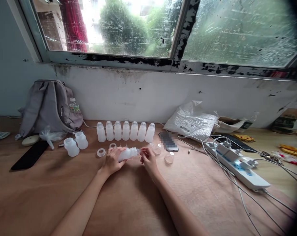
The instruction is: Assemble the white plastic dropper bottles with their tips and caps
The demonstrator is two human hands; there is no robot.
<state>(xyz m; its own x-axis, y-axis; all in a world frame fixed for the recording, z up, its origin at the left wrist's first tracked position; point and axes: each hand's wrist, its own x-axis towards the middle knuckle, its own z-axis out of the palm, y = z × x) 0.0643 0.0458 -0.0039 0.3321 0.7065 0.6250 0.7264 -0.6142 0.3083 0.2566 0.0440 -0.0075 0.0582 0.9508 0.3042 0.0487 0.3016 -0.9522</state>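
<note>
My left hand (pixel 112 160) grips a small translucent white bottle (pixel 127 153) lying on its side above the wooden table (pixel 128 203). My right hand (pixel 148 159) pinches the bottle's cap end with its fingertips. Behind the hands stands a row of several capped bottles (pixel 126 131). Two uncapped bottles (pixel 76 143) stand to the left. Loose white rings (pixel 101 152) lie near my left hand, and clear caps (pixel 168 159) lie right of my right hand.
A grey backpack (pixel 49 106) with a water bottle leans on the wall at the left, a black phone (pixel 29 155) before it. A blurred phone (pixel 168 141), a white plastic bag (pixel 191 119), a power strip (pixel 238 165) and tangled cables lie to the right.
</note>
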